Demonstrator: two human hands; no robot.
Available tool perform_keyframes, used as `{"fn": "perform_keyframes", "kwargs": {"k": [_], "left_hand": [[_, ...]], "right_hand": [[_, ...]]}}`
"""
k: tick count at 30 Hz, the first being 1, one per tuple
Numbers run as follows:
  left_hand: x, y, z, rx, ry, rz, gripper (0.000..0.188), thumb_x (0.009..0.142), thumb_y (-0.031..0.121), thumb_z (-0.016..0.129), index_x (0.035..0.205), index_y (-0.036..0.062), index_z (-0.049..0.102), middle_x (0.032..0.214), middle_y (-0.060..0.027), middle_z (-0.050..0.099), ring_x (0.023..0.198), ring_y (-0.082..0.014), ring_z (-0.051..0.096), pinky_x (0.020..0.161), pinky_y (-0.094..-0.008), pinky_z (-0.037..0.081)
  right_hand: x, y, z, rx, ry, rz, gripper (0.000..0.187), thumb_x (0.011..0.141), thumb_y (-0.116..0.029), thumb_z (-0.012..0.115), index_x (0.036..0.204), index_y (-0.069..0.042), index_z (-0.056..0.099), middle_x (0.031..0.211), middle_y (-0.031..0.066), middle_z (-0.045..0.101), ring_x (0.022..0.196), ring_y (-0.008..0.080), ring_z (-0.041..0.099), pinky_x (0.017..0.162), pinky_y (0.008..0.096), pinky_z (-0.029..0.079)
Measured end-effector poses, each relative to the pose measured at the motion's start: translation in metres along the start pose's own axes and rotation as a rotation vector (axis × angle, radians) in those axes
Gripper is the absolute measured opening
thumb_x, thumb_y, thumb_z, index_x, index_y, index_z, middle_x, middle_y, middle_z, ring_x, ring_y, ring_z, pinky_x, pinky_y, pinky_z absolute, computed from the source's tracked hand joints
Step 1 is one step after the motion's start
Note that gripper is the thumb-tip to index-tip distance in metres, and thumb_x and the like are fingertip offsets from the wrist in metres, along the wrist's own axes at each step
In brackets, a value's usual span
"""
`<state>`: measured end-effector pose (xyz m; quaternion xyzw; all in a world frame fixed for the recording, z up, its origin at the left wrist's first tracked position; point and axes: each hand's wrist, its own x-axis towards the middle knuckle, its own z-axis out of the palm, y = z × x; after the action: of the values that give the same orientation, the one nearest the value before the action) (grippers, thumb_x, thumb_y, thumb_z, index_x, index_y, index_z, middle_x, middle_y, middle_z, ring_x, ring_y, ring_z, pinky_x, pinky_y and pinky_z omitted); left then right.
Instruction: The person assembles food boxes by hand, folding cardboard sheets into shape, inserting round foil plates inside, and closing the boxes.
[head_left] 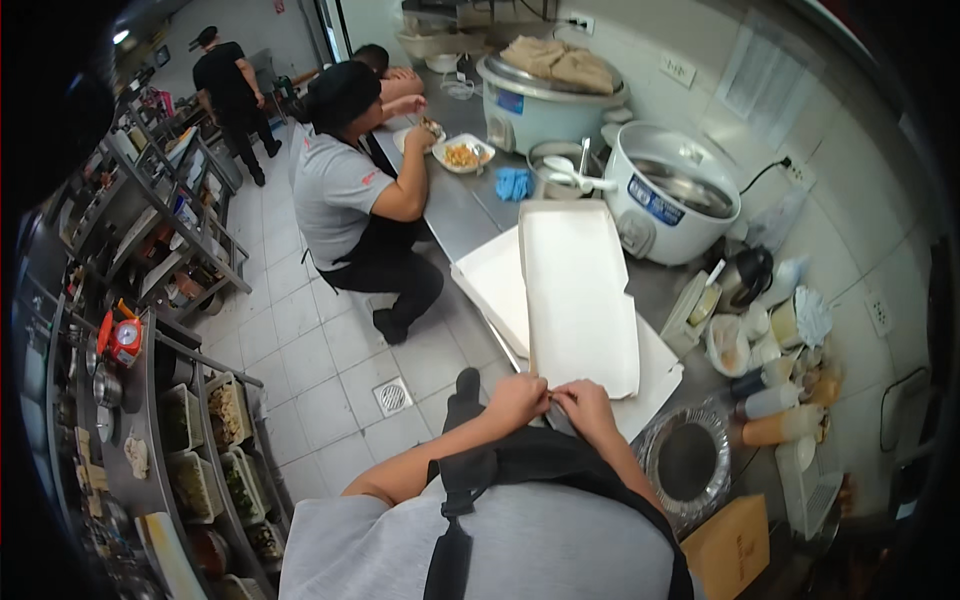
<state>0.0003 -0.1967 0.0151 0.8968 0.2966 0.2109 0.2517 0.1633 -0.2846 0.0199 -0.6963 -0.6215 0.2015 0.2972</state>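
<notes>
A long white cardboard box (580, 290) with low folded sides lies on the steel counter in front of me. My left hand (517, 400) is closed at its near left corner, fingertips pinching the cardboard edge. Right beside it, my right hand (586, 406) is closed on the near edge of the same box. The thumbs almost meet, and the fingers partly hide the corner between them. Under this box spreads more white cardboard (492, 283), showing on its left and at its lower right.
Behind the box stand an open rice cooker (665, 200) and a closed one (540, 110) with cloth on top. Sauce bottles (785, 425) and tubs crowd the right wall. A foil-rimmed round pan (688, 455) sits near my right arm. A crouching person (345, 190) eats at the counter's left.
</notes>
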Motion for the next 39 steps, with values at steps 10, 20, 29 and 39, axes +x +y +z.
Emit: {"fn": "perform_keyframes", "kwargs": {"k": [10,20,29,39], "left_hand": [[0.01,0.006,0.008,-0.318,-0.081,-0.226,0.018,0.071,0.022,0.075,0.072,0.005,0.067,0.068,-0.0092,0.067,0.061,-0.0241,0.065,0.058,-0.0357,0.049],[0.014,0.004,0.0,-0.475,-0.102,-0.321,0.019,0.073,0.022,0.072,0.074,0.0027,0.069,0.067,-0.0121,0.067,0.06,-0.0236,0.066,0.056,-0.035,0.05],[0.014,0.001,-0.003,-0.454,-0.209,-0.143,0.016,0.073,0.018,0.075,0.075,0.0032,0.069,0.068,-0.0111,0.067,0.062,-0.0239,0.065,0.059,-0.0344,0.05],[0.018,-0.001,0.009,-0.259,-0.235,0.035,0.017,0.074,0.019,0.072,0.072,0.0042,0.064,0.072,-0.0129,0.065,0.07,-0.0315,0.064,0.062,-0.0415,0.049]], "right_hand": [[-0.009,0.009,-0.016,0.023,0.068,-0.036,0.014,0.079,-0.017,0.072,0.089,-0.009,0.075,0.083,0.0109,0.069,0.082,0.0295,0.062,0.074,0.039,0.05],[-0.01,0.011,-0.021,0.045,0.039,0.0,0.015,0.079,-0.017,0.072,0.09,-0.007,0.075,0.084,0.0113,0.07,0.081,0.0287,0.063,0.074,0.0377,0.05],[-0.018,0.003,-0.02,0.065,0.078,0.055,0.013,0.083,-0.015,0.068,0.09,-0.007,0.074,0.086,0.0107,0.07,0.083,0.0297,0.062,0.076,0.0387,0.049],[-0.013,0.003,-0.012,0.022,0.081,0.021,0.014,0.086,-0.016,0.065,0.087,-0.004,0.071,0.085,0.0137,0.067,0.084,0.0315,0.06,0.076,0.0411,0.048]]}}
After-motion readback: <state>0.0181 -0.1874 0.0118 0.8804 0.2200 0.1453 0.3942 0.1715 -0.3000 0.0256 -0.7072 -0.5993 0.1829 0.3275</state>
